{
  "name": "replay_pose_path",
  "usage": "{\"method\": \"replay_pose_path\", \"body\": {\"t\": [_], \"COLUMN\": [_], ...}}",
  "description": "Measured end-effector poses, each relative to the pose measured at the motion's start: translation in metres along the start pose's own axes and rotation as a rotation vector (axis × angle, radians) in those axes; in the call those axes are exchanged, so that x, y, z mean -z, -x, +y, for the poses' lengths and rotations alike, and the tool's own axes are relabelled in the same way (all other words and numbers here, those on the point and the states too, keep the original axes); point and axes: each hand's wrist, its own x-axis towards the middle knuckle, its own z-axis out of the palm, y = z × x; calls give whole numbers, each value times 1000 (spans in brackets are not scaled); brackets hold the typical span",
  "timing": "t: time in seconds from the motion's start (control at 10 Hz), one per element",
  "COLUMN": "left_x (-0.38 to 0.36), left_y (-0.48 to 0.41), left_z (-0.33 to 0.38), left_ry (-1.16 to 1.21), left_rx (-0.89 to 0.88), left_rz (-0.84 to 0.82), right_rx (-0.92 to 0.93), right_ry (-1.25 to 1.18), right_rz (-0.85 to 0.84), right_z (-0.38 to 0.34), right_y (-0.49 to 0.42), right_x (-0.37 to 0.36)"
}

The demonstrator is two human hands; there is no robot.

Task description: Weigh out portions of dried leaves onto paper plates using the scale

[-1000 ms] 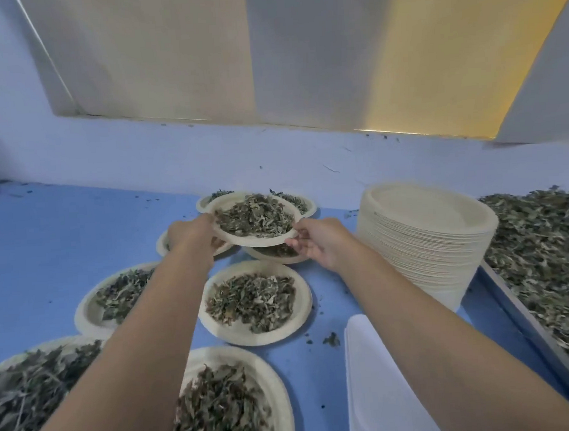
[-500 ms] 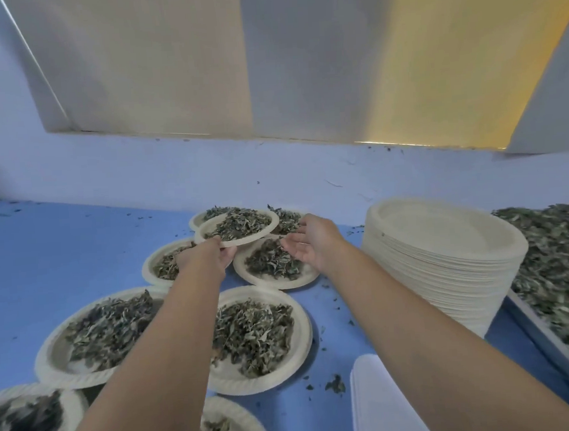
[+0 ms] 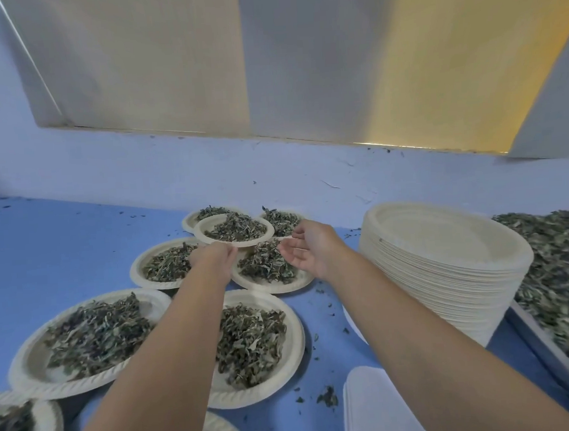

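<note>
A paper plate of dried leaves (image 3: 207,229) sits at the far end of the group, resting on the rims of other filled plates. My left hand (image 3: 216,260) grips its near rim. My right hand (image 3: 307,252) hovers just right of that plate with relaxed fingers, holding nothing. Several more filled paper plates (image 3: 291,348) lie on the blue table nearer to me. The white scale (image 3: 378,409) shows at the bottom edge, partly hidden by my right arm.
A tall stack of empty paper plates (image 3: 446,272) stands at the right. Beyond it a tray of loose dried leaves (image 3: 559,265) runs along the right edge. A pale wall (image 3: 240,171) closes the table's far side. Bare blue table (image 3: 62,245) lies at the left.
The filled plate went forward and down onto the far plates. My right hand has let go of its rim and drawn back slightly; my left hand still holds it.
</note>
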Motion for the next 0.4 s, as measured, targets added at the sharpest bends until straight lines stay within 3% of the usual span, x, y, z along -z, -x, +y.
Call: {"method": "replay_pose_path", "body": {"t": [0.4], "left_x": [3], "left_y": [54], "left_z": [-6], "left_ry": [-122], "left_rx": [-115], "left_rz": [-12], "right_rx": [-2], "right_ry": [40], "right_rz": [-126], "right_z": [10], "right_y": [46], "right_x": [-1]}}
